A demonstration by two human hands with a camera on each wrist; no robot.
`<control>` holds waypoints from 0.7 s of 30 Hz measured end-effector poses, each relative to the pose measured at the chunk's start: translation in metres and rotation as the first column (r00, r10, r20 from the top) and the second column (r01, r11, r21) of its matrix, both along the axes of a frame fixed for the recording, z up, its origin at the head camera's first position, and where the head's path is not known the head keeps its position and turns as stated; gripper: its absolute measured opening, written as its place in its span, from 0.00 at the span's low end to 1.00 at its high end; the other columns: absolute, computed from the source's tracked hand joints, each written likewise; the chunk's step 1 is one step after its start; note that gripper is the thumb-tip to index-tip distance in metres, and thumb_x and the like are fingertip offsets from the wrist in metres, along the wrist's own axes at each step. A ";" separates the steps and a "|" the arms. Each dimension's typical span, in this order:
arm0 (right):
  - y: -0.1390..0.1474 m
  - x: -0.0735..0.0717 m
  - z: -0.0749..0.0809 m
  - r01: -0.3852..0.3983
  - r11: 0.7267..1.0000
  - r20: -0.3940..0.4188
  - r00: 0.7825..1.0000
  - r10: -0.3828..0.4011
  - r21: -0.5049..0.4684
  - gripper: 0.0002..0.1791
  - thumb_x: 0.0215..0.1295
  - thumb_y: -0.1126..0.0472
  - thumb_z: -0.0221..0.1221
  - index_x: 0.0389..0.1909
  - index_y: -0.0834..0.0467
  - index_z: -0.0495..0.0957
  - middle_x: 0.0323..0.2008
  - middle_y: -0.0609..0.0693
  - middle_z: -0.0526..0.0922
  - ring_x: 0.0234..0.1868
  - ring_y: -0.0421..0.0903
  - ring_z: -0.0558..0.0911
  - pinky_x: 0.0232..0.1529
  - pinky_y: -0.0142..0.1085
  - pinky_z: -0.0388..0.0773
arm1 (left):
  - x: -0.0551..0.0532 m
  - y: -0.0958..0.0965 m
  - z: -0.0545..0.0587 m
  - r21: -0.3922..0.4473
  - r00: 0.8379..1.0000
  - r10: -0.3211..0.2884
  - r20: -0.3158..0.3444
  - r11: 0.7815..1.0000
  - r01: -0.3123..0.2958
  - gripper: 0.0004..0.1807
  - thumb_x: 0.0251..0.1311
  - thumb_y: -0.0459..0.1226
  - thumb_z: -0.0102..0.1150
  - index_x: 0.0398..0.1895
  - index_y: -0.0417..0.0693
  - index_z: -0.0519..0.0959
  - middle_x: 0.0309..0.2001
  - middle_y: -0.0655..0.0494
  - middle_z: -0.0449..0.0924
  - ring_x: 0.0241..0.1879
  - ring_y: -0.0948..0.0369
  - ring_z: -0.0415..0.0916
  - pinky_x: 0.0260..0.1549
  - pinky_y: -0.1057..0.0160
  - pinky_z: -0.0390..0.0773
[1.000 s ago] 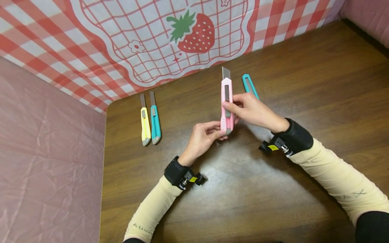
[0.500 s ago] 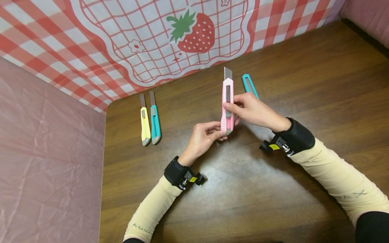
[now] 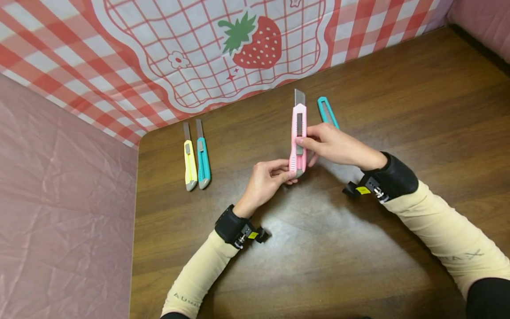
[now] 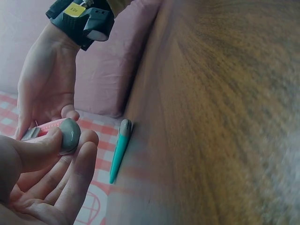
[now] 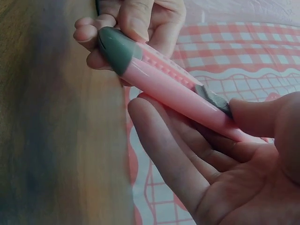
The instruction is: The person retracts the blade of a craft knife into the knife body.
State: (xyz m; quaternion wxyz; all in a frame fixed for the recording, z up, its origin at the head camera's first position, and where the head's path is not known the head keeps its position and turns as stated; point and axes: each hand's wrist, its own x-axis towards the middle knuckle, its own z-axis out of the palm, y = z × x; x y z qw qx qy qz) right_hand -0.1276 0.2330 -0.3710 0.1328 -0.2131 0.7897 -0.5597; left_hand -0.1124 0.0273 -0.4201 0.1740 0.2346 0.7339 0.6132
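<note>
A pink utility knife (image 3: 298, 124) is held up in front of me, its blade (image 3: 299, 97) out and pointing away. At its grey end cap (image 4: 70, 136), my left hand (image 3: 266, 180) pinches it between thumb and fingers. My right hand (image 3: 338, 142) holds the body from the right, the thumb (image 5: 253, 115) on the grey slider (image 5: 213, 101) and the other fingers behind and below it. Just beyond the right hand lies a teal utility knife (image 3: 327, 113), partly hidden by that hand in the head view.
Toward the left of the wooden table (image 3: 318, 266), a yellow utility knife (image 3: 190, 166) and another teal utility knife (image 3: 203, 164) lie side by side, blades out. A checked strawberry cloth (image 3: 259, 44) hangs at the back. Pink fabric (image 3: 59, 212) borders the left side.
The pink knife's blade end has tilted slightly to the right. My right hand and wrist have shifted a little right, the thumb staying at the slider. The left hand has barely moved.
</note>
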 end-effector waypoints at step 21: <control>-0.005 0.003 0.000 0.076 0.997 -0.055 0.996 -0.074 0.033 0.10 0.67 0.62 0.54 0.34 0.66 0.78 0.24 0.57 0.83 0.21 0.49 0.81 0.21 0.32 0.82 | 0.002 0.001 0.002 -0.005 1.000 -0.022 0.010 1.000 0.022 0.11 0.57 0.25 0.58 0.44 0.30 0.77 0.31 0.36 0.82 0.29 0.50 0.80 0.27 0.43 0.83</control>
